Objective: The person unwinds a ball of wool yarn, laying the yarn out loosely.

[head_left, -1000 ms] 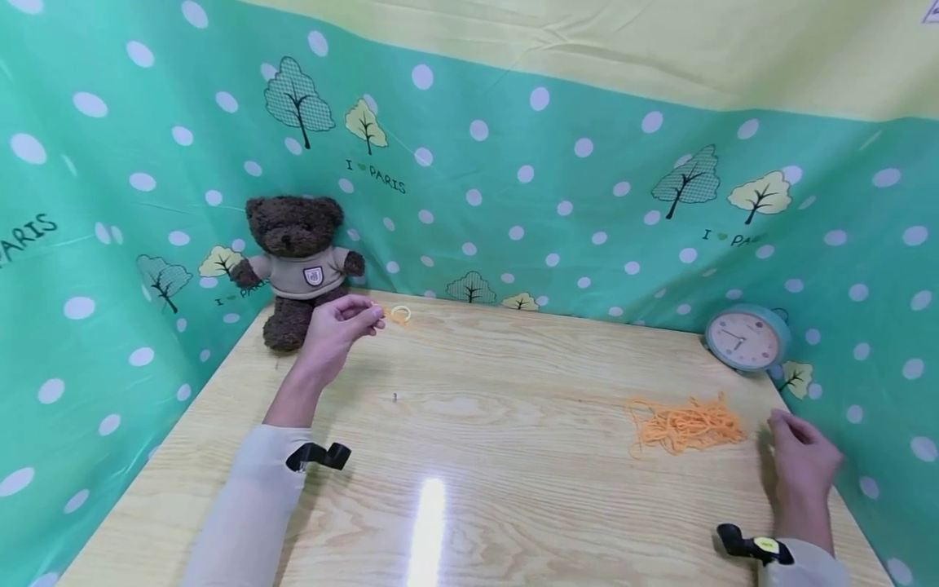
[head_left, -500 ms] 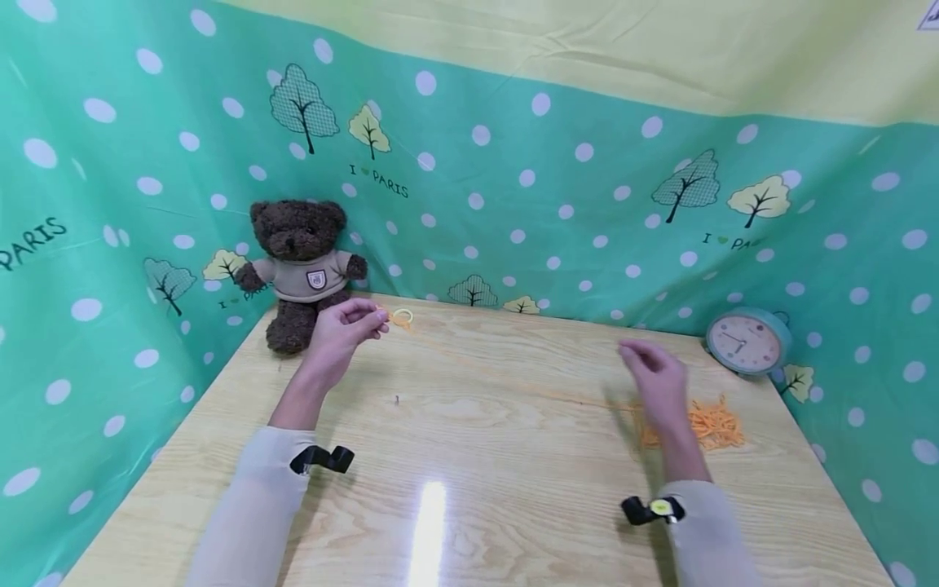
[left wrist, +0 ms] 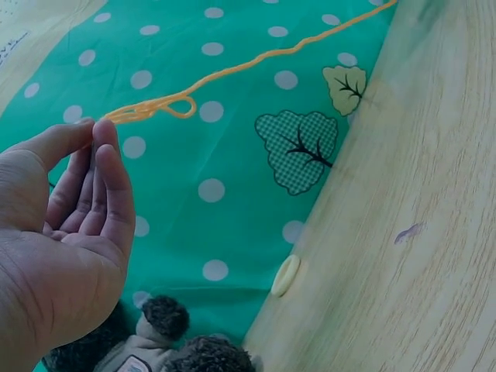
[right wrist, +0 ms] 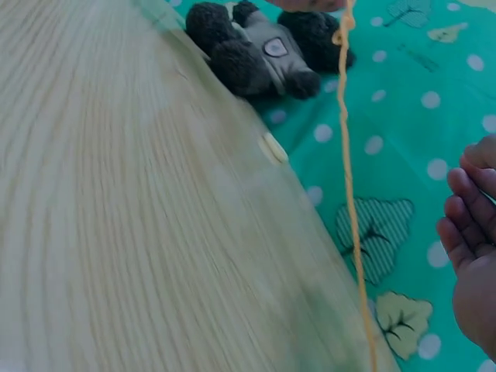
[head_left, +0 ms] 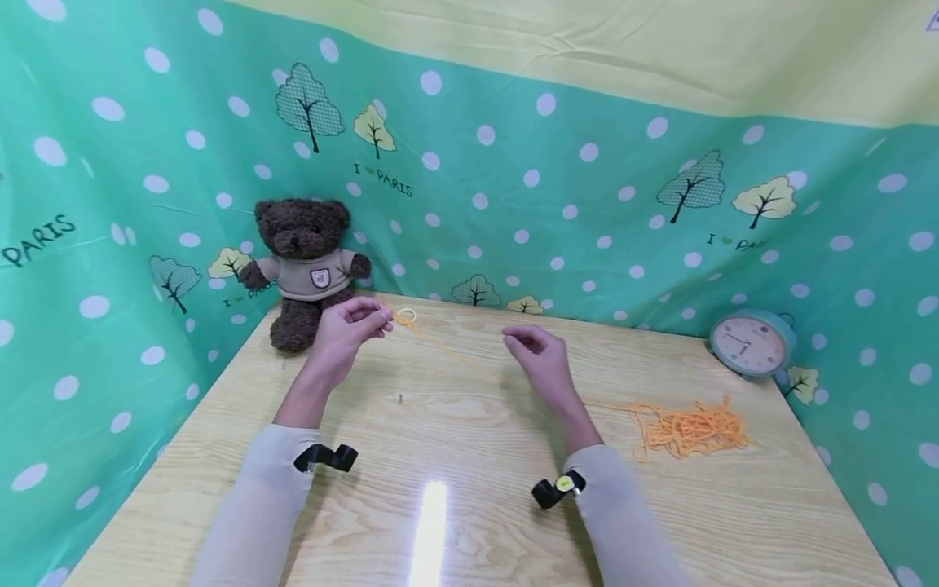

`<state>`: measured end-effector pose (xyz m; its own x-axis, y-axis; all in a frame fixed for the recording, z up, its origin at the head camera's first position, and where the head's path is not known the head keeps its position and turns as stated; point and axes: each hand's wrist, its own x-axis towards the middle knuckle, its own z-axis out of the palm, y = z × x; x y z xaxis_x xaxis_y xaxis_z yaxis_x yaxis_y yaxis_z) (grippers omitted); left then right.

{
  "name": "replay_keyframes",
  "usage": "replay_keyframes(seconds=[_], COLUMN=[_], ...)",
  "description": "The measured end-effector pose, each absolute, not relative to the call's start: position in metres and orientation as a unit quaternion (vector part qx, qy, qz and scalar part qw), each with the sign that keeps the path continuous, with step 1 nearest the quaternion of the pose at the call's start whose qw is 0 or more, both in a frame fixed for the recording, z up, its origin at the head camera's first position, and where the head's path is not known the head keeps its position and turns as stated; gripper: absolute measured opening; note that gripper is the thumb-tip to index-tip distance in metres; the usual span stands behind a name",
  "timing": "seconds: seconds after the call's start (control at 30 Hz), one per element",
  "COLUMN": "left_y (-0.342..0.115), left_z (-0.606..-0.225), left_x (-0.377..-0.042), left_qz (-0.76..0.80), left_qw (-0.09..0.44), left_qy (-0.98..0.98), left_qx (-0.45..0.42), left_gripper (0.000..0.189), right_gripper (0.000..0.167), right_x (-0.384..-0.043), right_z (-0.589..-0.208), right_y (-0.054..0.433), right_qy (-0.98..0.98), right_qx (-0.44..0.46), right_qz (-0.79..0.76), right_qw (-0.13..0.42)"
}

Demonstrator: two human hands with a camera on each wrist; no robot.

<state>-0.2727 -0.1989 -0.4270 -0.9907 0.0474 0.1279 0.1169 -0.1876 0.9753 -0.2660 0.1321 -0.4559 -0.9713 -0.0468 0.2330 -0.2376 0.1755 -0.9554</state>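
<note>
Between thumb and fingertips, my left hand pinches a small looped bundle of orange yarn, raised over the back left of the table. From it a single strand runs down and right, toward a tangled pile of the same yarn. My right hand hovers mid-table, its fingers loosely bent toward the thumb. The strand passes apart from it in the right wrist view, and nothing shows in its grasp. A pale yellow ring lies at the table's back edge, beyond the left fingertips.
A brown teddy bear in a grey shirt sits at the back left corner, behind my left hand. At the back right stands a round teal clock. A green dotted cloth hangs around the wooden table.
My right hand has swept left from beside the yarn pile to mid-table. The left hand stays nearly in place, still pinching the yarn, and the strand to the pile now shows more clearly.
</note>
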Motion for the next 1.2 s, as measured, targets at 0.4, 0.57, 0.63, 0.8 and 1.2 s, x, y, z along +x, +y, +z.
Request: replay_keyframes(seconds=[0.4, 0.57, 0.63, 0.8, 1.2], left_y=[-0.194, -0.194, -0.194, -0.194, -0.198], left_z=[-0.427, -0.427, -0.428, -0.427, -0.428], left_x=[-0.273, -0.273, -0.273, -0.272, -0.273], left_qz=[-0.761, -0.761, -0.759, -0.753, -0.762], left_qw=[0.021, 0.021, 0.022, 0.025, 0.029], left_qy=[-0.646, -0.645, -0.648, -0.655, -0.644], left_qx=[-0.064, -0.058, -0.057, -0.058, -0.063], left_gripper=[0.008, 0.008, 0.008, 0.011, 0.008], right_gripper=[0.02, 0.016, 0.015, 0.015, 0.013], right_x=[-0.271, -0.274, -0.275, -0.274, -0.271], right_z=[-0.468, -0.475, -0.476, -0.476, -0.467], right_y=[0.068, 0.055, 0.051, 0.045, 0.068], right_qy=[-0.75, -0.76, -0.767, -0.786, -0.789], right_qx=[0.156, 0.171, 0.175, 0.182, 0.158], right_qz=[0.642, 0.626, 0.616, 0.59, 0.593], right_qw=[0.039, 0.039, 0.038, 0.034, 0.038])
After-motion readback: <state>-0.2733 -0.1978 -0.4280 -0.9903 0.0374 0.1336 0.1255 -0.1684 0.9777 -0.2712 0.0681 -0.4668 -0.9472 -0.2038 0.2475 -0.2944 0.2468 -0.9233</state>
